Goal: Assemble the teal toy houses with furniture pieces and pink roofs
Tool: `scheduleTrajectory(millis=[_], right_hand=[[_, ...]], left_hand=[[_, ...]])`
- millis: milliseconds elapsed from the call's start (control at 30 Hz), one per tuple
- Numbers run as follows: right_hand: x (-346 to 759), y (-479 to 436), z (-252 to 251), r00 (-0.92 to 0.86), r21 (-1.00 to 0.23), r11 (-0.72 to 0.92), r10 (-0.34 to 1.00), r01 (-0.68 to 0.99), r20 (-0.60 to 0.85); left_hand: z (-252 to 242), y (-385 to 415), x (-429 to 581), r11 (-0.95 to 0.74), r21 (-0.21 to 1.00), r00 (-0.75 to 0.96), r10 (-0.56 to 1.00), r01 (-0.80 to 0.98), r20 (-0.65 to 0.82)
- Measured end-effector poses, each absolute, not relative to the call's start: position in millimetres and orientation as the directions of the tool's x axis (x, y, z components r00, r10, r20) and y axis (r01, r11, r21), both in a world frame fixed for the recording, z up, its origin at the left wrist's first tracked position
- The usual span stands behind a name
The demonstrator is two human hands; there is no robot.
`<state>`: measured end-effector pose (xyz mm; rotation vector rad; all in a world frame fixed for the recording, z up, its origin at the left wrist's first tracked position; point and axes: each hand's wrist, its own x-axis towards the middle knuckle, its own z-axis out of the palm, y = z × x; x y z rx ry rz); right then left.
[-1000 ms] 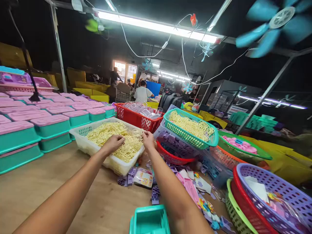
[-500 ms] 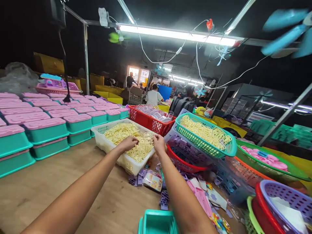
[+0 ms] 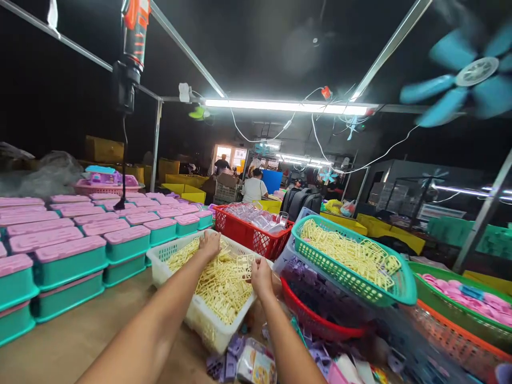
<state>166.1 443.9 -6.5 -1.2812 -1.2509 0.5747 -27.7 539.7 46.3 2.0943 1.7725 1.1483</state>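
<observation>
A white plastic basket [image 3: 216,320] holds a heap of pale yellow plastic pieces [image 3: 224,290], thin and frame-like. My right hand [image 3: 262,274] is closed at the basket's right rim, gripping a flat pale yellow plastic frame [image 3: 244,265] by its edge. Over the far left part of the heap, my left hand [image 3: 210,245] is curled with the fingers bent down among the pieces. Its fingertips are hidden, so what it holds cannot be made out.
Teal boxes with pink lids [image 3: 128,234] stand stacked at left. A red basket [image 3: 256,229] of clear plastic parts is behind. At right, a teal basket [image 3: 352,261] holds more yellow pieces. Purple parts [image 3: 230,357] lie in front. An electric screwdriver [image 3: 134,48] hangs upper left.
My left hand has moved away from my right hand, toward the far left part of the heap. The right hand stays near the rim with the yellow frame. The camera view has tilted up.
</observation>
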Motion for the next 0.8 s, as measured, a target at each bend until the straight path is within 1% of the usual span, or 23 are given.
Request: scheduleTrajectory(millis=[133, 233, 300, 400, 467, 533, 600, 633, 667, 733, 800], right_hand=[[164, 442, -8, 0.334, -0.945, 0.256, 0.889, 0.204, 0.313], [165, 438, -6, 0.342, -0.958, 0.262, 0.895, 0.118, 0.287], [166, 432, -1, 0.330, -0.960, 0.275, 0.903, 0.048, 0.275], [170, 414, 11, 0.270, -0.958, 0.277, 0.930, -0.074, 0.248], [173, 392, 22, 0.216, -0.954, 0.263, 0.949, -0.147, 0.229], [179, 362, 33, 0.141, -0.947, 0.245, 0.966, -0.209, 0.218], [187, 326, 43, 0.006, -0.936, 0.236, 0.970, -0.262, 0.242], [192, 308, 48, -0.053, -0.934, 0.247, 0.962, -0.259, 0.269], [198, 290, 52, -0.087, -0.936, 0.282, 0.948, -0.213, 0.305], [208, 256, 58, -0.075, -0.926, 0.377, 0.923, -0.032, 0.378], [217, 226, 65, 0.001, -0.885, 0.429, 0.900, 0.182, 0.437]], left_hand=[[44, 537, -24, -0.329, 0.630, 0.022, 0.896, 0.703, 0.443], [50, 529, -27, -0.339, 0.724, 0.000, 0.906, 0.601, 0.424], [59, 519, -31, -0.328, 0.803, -0.041, 0.916, 0.497, 0.399], [73, 492, -37, -0.317, 0.910, -0.106, 0.929, 0.266, 0.355], [80, 465, -42, -0.329, 0.942, -0.117, 0.935, 0.066, 0.335], [81, 431, -44, -0.339, 0.931, -0.102, 0.940, -0.139, 0.327], [76, 395, -43, -0.320, 0.893, -0.071, 0.947, -0.315, 0.315], [72, 377, -41, -0.298, 0.872, -0.049, 0.952, -0.388, 0.303], [68, 360, -38, -0.267, 0.851, -0.025, 0.958, -0.452, 0.287], [58, 329, -27, -0.191, 0.811, 0.029, 0.968, -0.553, 0.248], [49, 303, -10, -0.110, 0.772, 0.085, 0.975, -0.626, 0.207]])
